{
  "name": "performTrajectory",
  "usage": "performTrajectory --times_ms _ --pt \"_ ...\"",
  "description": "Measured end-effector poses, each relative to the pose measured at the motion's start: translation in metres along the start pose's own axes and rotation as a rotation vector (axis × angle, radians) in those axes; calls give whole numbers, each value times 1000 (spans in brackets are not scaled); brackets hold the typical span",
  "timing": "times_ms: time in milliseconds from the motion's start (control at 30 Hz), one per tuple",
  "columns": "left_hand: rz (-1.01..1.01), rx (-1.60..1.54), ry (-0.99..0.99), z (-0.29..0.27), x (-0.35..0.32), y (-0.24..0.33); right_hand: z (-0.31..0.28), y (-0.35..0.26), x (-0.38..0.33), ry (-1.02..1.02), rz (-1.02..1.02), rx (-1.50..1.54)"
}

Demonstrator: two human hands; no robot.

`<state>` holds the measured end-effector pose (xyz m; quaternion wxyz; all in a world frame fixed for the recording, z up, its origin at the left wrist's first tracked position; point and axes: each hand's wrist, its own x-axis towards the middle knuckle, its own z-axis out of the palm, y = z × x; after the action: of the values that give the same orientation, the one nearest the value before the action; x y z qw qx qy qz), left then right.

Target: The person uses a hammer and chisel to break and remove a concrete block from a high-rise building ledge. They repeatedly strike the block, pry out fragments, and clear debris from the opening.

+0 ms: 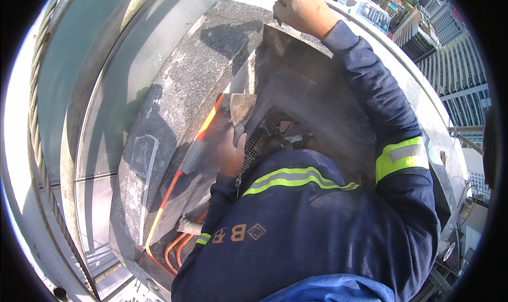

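Left grip (pixel 231 153) round scraper (pixel 243 106); right grip (pixel 302 10) well apart.

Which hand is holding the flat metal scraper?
The left hand, lower in the picture: the scraper points up from its grip. The right hand is higher, partly cut off at the top edge.

At one o'clock, the upper edge crops the right hand (pixel 302 10), which mostly hides a dark object (pixel 278 20). Left of centre, toward eight, the left hand (pixel 230 156) covers the handle of the scraper (pixel 243 109).
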<state>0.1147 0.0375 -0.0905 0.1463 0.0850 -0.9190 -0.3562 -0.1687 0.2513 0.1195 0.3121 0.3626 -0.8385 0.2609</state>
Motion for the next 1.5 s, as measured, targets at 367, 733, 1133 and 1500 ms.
performTrajectory --times_ms 367,733,1133,1500 --pt "0 -48 52 -12 3 -16 88 -75 5 -310 -167 -373" --pt "75 -13 -102 -21 10 -12 128 -94 12 -456 -68 -336" --pt "-2 -23 -226 -7 26 -4 138 -79 13 -351 -155 -238" --pt "132 -31 -180 10 33 -10 96 -85 21 -146 -117 -95"
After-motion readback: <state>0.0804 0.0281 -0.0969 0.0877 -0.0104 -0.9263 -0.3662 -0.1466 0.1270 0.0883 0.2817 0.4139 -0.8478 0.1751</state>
